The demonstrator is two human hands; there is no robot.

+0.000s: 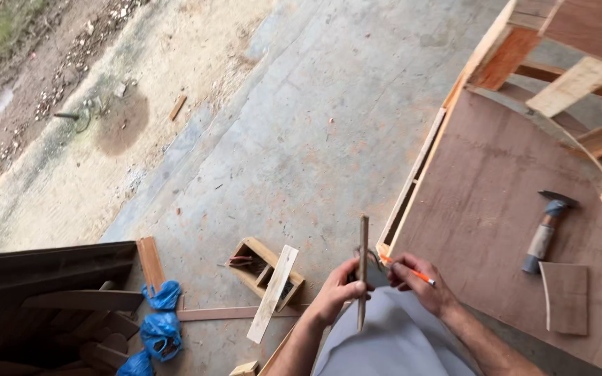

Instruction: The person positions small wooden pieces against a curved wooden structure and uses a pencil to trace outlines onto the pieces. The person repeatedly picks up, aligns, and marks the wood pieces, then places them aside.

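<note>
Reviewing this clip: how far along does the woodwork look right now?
Done: a curved wooden frame stands with a plywood panel laid on it, and a hammer rests there. In hand: the left hand holds a thin wooden strip upright, and the right hand holds an orange pencil. Left: a small cut panel lies loose.
</note>
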